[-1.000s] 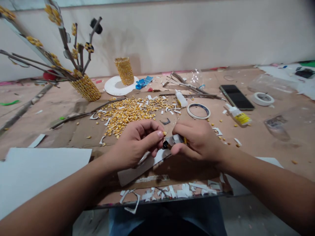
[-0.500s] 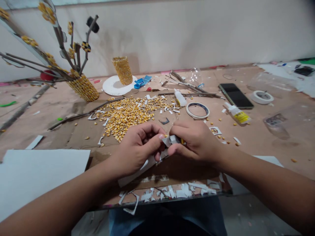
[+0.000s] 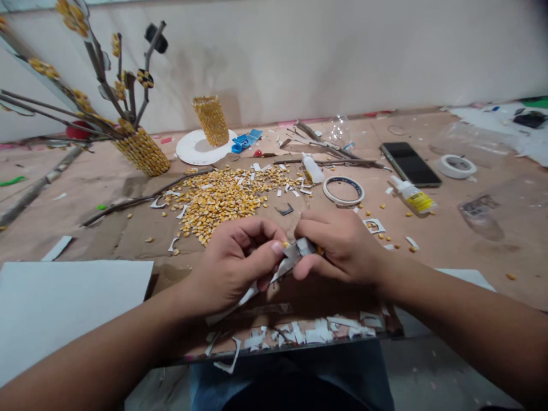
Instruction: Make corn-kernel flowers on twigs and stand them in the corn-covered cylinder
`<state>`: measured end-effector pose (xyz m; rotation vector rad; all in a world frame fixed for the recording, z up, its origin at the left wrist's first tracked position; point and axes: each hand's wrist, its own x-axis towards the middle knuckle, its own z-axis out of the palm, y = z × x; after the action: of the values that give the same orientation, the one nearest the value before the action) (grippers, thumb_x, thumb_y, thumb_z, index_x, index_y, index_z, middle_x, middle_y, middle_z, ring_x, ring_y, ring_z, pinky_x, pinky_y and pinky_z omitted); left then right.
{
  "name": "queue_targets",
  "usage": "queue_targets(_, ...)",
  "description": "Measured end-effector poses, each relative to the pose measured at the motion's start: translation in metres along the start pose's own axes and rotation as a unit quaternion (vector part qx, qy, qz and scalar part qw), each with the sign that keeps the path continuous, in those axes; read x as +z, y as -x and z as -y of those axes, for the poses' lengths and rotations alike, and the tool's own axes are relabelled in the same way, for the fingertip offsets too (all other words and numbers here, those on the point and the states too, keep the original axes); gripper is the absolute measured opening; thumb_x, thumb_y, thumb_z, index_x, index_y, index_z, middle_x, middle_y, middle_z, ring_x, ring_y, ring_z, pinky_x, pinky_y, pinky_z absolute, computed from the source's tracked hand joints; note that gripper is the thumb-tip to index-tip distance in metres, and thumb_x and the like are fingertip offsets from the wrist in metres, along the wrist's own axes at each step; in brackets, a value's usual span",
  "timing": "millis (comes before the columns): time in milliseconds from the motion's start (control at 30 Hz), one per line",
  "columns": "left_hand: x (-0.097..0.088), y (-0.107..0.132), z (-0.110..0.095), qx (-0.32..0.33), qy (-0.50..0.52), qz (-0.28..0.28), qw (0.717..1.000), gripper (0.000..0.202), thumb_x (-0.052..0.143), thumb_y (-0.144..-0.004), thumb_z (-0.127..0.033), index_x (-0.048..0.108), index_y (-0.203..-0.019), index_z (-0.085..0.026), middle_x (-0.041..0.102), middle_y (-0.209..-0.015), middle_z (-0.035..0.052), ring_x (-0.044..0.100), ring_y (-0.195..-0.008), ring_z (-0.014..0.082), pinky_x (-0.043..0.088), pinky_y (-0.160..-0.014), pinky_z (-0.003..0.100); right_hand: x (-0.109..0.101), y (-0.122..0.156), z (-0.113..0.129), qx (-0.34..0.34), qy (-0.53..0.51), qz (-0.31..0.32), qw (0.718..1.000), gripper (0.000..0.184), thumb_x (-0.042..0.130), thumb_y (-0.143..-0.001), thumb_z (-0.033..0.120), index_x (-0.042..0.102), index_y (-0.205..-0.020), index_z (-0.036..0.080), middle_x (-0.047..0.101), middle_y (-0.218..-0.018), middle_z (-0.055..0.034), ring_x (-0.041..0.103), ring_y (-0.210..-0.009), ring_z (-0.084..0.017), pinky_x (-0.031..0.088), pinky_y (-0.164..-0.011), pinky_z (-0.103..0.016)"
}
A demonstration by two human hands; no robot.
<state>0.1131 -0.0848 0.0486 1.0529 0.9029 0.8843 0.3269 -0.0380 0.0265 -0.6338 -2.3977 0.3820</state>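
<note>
Both hands meet over the near edge of the brown table [image 3: 449,245]. My left hand [image 3: 235,260] is closed, thumb and fingers pinching a long white paper strip [image 3: 257,288] that trails down toward me. My right hand [image 3: 338,242] is closed on the strip's upper end [image 3: 302,248], with a small yellow and dark piece showing under its fingers. What that piece is I cannot make out. A heap of yellow corn kernels [image 3: 222,197] lies just beyond my hands.
White paper scraps [image 3: 299,331] litter the table's near edge; a white sheet [image 3: 64,302] lies left. A kernel-covered vase with twigs [image 3: 141,151], a kernel cup on a white plate [image 3: 209,123], tape rings [image 3: 345,190] [image 3: 457,165], glue bottles [image 3: 413,197] [image 3: 312,168] and a phone [image 3: 410,164] lie beyond.
The hands have kept pinching the strip and shifted slightly; the strip now hangs more steeply under my left hand. The view has tipped a little.
</note>
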Motion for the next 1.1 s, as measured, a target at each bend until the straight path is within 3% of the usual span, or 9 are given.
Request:
queue_targets(200, -0.002, -0.003, -0.003, 0.017, -0.027, 0.001, 0.999, 0.036, 0.085, -0.082, -0.045, 0.065, -0.077, -0.016, 0.056, -0.055, -0.0052, 0.046, -0.039, 0.0052, 0.036, -0.038, 0.015, -0.004, -0.004, -0.023, 0.17, 0.028, -0.098, 0.98, 0.065, 0.039, -0.104, 0.071, 0.037, -0.061, 0.022, 0.036, -0.053, 0.0043, 0.033, -0.05, -0.012, 0.02, -0.053, -0.03)
queue_targets(267, -0.002, -0.004, -0.002, 0.01, -0.017, 0.01, 1.0, 0.037, 0.086, -0.082, -0.044, 0.064, -0.077, -0.015, 0.057, -0.055, -0.0048, 0.048, -0.04, 0.0054, 0.038, -0.038, 0.015, -0.006, -0.005, -0.026, 0.153, 0.018, -0.108, 0.982, 0.064, 0.037, -0.104, 0.072, 0.037, -0.062, 0.023, 0.036, -0.054, 0.0042, 0.034, -0.05, -0.012, 0.022, -0.054, -0.03)
queue_targets(367, -0.003, -0.007, -0.001, 0.011, -0.007, 0.009, 1.0, 0.039, 0.088, -0.08, -0.045, 0.063, -0.077, -0.015, 0.06, -0.056, -0.0041, 0.052, -0.042, 0.0059, 0.04, -0.04, 0.015, -0.008, -0.004, -0.016, 0.067, -0.048, -0.096, 0.992, 0.055, 0.045, -0.104, 0.067, 0.049, -0.073, 0.022, 0.047, -0.062, 0.0032, 0.042, -0.055, -0.012, 0.031, -0.056, -0.029)
queue_targets(467, -0.005, -0.01, 0.0, 0.01, -0.022, 0.009, 1.0, 0.037, 0.086, -0.081, -0.043, 0.063, -0.077, -0.014, 0.062, -0.058, -0.0033, 0.054, -0.043, 0.0064, 0.042, -0.042, 0.016, -0.005, -0.001, 0.001, 0.021, -0.109, -0.092, 0.989, 0.024, 0.066, -0.098, 0.041, 0.056, -0.09, 0.021, 0.057, -0.073, 0.003, 0.05, -0.06, -0.011, 0.039, -0.058, -0.025)
queue_targets(533, -0.006, -0.011, 0.001, 0.011, -0.041, 0.013, 0.999, 0.031, 0.083, -0.085, -0.039, 0.064, -0.079, -0.015, 0.062, -0.06, -0.0032, 0.055, -0.044, 0.0065, 0.043, -0.043, 0.016, -0.001, 0.001, 0.008, 0.023, -0.12, -0.091, 0.988, 0.009, 0.068, -0.095, 0.023, 0.059, -0.095, 0.021, 0.063, -0.077, 0.0018, 0.055, -0.064, -0.011, 0.044, -0.06, -0.024)
queue_targets(667, -0.006, -0.011, 0.003, 0.023, -0.105, 0.008, 0.994, 0.02, 0.074, -0.09, -0.03, 0.066, -0.081, -0.015, 0.062, -0.061, -0.0032, 0.056, -0.047, 0.0065, 0.044, -0.045, 0.015, 0.003, 0.003, 0.008, 0.023, -0.119, -0.072, 0.99, 0.013, 0.063, -0.091, 0.01, 0.063, -0.097, 0.021, 0.07, -0.081, -0.0008, 0.062, -0.07, -0.014, 0.048, -0.066, -0.026)
queue_targets(867, -0.006, -0.01, 0.0, 0.021, -0.146, 0.029, 0.989, 0.014, 0.067, -0.092, -0.019, 0.064, -0.079, -0.015, 0.06, -0.058, -0.0041, 0.054, -0.046, 0.0053, 0.041, -0.043, 0.013, -0.003, 0.0, 0.004, 0.001, -0.154, -0.017, 0.988, 0.016, 0.058, -0.092, 0.006, 0.064, -0.1, 0.018, 0.069, -0.085, -0.001, 0.061, -0.074, -0.012, 0.048, -0.07, -0.024)
queue_targets(967, -0.007, -0.009, 0.0, 0.014, -0.157, 0.042, 0.987, 0.017, 0.065, -0.093, -0.018, 0.064, -0.077, -0.015, 0.059, -0.057, -0.0042, 0.055, -0.046, 0.0053, 0.041, -0.044, 0.013, -0.006, -0.001, 0.006, 0.045, -0.176, 0.019, 0.983, 0.011, 0.055, -0.099, 0.014, 0.065, -0.096, 0.017, 0.066, -0.081, -0.0001, 0.059, -0.072, -0.012, 0.045, -0.069, -0.024)
queue_targets(1100, -0.007, -0.01, 0.002, 0.016, -0.126, 0.04, 0.991, 0.018, 0.067, -0.095, -0.022, 0.063, -0.078, -0.014, 0.06, -0.06, -0.004, 0.058, -0.048, 0.0056, 0.046, -0.047, 0.014, -0.006, -0.001, 0.007, 0.107, -0.19, 0.015, 0.976, 0.024, 0.051, -0.106, 0.027, 0.062, -0.088, 0.016, 0.06, -0.074, 0.001, 0.054, -0.067, -0.011, 0.042, -0.064, -0.024)
